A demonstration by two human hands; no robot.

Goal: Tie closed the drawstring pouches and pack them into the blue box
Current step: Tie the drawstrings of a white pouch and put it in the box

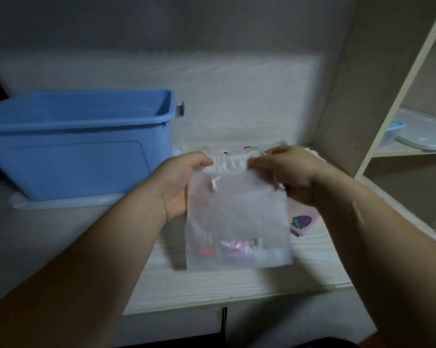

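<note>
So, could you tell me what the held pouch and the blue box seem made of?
The pouch looks like sheer white fabric, perhaps organza: coloured items inside show through and its top gathers in folds. The blue box looks like smooth moulded plastic, judging by its rolled rim and recessed side panel.

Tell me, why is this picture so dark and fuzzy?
Head view: the room is dim, with one brighter patch on the pale wooden tabletop around the sheer white drawstring pouch; the blue plastic box looks softly blurred; the corners darken.
</note>
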